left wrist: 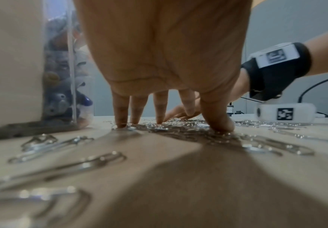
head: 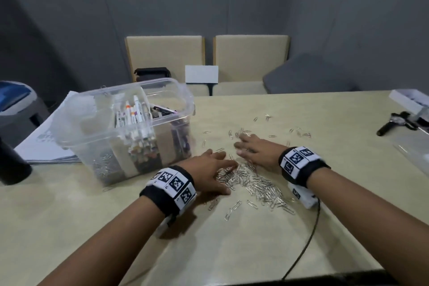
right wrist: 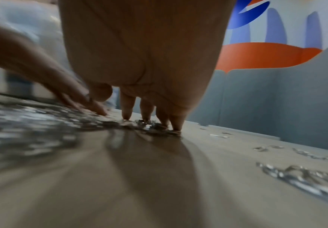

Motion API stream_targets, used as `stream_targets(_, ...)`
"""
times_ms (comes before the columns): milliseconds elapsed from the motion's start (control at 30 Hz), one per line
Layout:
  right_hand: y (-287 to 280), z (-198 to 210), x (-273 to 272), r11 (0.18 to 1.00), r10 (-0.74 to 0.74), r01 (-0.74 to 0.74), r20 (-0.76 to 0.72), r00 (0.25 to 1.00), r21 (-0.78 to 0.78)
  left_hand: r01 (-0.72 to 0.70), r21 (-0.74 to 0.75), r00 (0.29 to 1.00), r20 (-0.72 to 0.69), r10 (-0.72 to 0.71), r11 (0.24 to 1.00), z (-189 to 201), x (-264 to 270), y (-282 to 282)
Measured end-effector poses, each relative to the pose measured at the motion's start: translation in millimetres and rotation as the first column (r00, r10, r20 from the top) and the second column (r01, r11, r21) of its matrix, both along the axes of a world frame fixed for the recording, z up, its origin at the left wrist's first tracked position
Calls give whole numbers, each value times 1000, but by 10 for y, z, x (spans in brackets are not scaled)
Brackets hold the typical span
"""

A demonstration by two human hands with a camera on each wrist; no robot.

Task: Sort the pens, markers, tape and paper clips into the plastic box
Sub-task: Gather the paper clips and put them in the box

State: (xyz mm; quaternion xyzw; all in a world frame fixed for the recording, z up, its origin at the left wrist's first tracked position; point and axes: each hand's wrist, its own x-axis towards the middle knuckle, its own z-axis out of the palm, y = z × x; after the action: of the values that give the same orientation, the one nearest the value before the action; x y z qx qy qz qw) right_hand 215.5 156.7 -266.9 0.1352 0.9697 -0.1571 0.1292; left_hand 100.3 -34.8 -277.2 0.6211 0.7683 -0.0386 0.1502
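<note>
A heap of silver paper clips [head: 253, 183] lies on the beige table between my two hands. My left hand [head: 216, 169] lies flat with straight spread fingers on the heap's left side; in the left wrist view its fingertips [left wrist: 122, 121] press on the clips [left wrist: 178, 129]. My right hand [head: 250, 148] rests open at the heap's far side, its fingertips [right wrist: 175, 125] down on clips [right wrist: 155, 128]. The clear plastic box [head: 130, 132] stands to the left, holding markers [head: 134, 118], pens and some paper clips in its compartments.
Loose clips [head: 299, 133] are scattered further back and right. Papers [head: 41, 144] lie left of the box beside a dark cylinder [head: 11, 165]. A black tool [head: 394, 122] and white box [head: 408, 100] sit far right. A cable [head: 308, 237] runs to the front edge.
</note>
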Motion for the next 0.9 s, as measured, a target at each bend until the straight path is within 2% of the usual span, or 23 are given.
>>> stream_targets(233, -155, -3, 468, 977, 207, -205, 24, 978, -63, 9, 136, 1000, 24, -12, 991, 126, 68, -26)
stream_targets(367, -113, -8, 814, 955, 293, -295, 45, 955, 26, -29, 163, 999, 34, 24, 986, 149, 103, -28)
stream_targets(533, -185, -65, 899, 981, 182, -162, -211, 960, 109, -101, 107, 992, 84, 92, 989, 152, 129, -17)
stream_targets(700, -299, 21, 738, 967, 147, -111, -149, 978, 228, -101, 71, 995, 34, 99, 992, 164, 233, -15)
stream_targets(800, -322, 79, 616, 970, 92, -53, -160, 983, 236, -86, 184, 996, 44, 79, 979, 268, 233, -58)
stream_targets(900, -364, 264, 468, 984, 39, 16, -303, 952, 178, -126, 334, 992, 74, 107, 934, 447, 144, -192)
